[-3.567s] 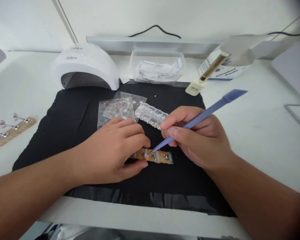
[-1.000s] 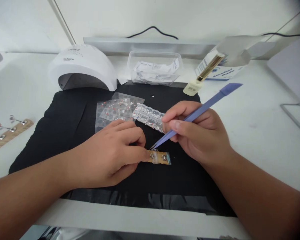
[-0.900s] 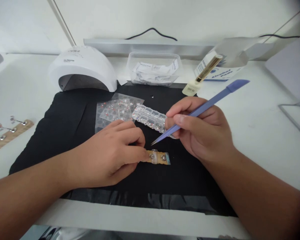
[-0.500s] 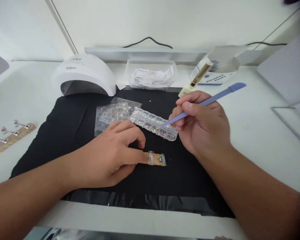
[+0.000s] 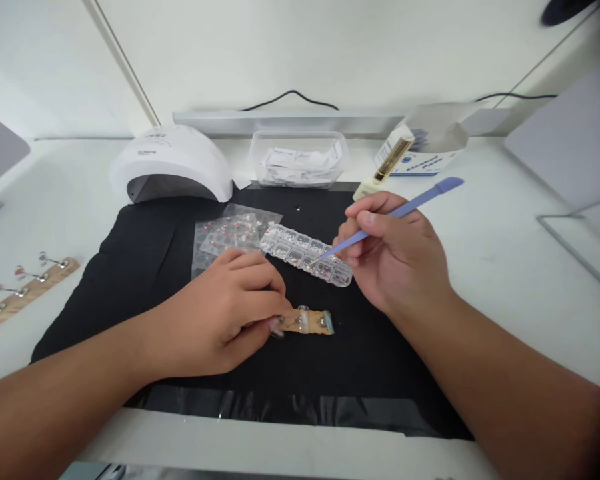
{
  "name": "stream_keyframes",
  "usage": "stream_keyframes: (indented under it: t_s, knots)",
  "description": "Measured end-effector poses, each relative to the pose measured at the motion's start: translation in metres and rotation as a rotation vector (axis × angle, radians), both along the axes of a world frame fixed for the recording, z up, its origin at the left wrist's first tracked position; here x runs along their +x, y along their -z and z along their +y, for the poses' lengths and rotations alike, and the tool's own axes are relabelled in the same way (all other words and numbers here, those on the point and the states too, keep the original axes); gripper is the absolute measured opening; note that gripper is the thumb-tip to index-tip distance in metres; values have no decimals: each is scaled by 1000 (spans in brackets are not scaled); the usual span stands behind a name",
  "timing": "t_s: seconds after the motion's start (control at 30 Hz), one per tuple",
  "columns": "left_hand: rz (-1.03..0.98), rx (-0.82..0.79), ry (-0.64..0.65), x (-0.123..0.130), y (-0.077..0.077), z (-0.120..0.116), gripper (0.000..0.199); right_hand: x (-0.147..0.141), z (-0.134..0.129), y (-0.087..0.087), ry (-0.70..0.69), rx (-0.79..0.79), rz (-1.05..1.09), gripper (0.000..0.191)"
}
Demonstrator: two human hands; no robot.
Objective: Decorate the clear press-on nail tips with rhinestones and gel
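My right hand (image 5: 397,247) grips a slim purple picking tool (image 5: 415,203) like a pen. Its thin tip points down into a lower compartment of the clear rhinestone case (image 5: 280,250), which holds tiny coloured stones; whether the tip touches a stone cannot be made out. Below the case, my left hand (image 5: 235,303) is closed, thumb and fingers pinching at the left end of a small wooden nail-tip stand (image 5: 313,321). Clear nail tips sit across the stand, and the one at its right end looks bluish. My fingers hide the stand's left part.
A black mat (image 5: 380,373) lies beneath. Transparent sticker sheets (image 5: 225,230) are left of the case. Behind stand a white nail lamp (image 5: 180,160), a plastic box of packets (image 5: 300,180), a gold-capped bottle (image 5: 393,160) and an alcohol-pad box (image 5: 425,167). Another nail stand (image 5: 35,290) is far left.
My left fingers have shifted slightly left along the stand, uncovering more of it. The tool's tip stays over the case. The whole view has shifted slightly.
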State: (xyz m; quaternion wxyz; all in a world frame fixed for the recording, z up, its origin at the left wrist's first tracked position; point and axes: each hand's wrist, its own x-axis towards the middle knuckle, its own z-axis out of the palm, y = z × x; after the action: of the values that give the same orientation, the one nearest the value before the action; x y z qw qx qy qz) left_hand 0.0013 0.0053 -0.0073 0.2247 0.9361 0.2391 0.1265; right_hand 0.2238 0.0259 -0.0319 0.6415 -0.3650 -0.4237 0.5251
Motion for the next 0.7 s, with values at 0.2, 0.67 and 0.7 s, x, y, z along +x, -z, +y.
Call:
stream_keyframes:
  t_s: [0.2,0.67,0.7]
  knots:
    - [-79,10,-39,-1,1,0,17,-2,-1,-1,4,-13,18,6]
    - [295,470,-70,13,-16,-45,19,-4,-4,-3,-42,32,18,5]
    - [315,486,-81,15,-13,-46,19,-3,-3,-3,-41,37,11,5]
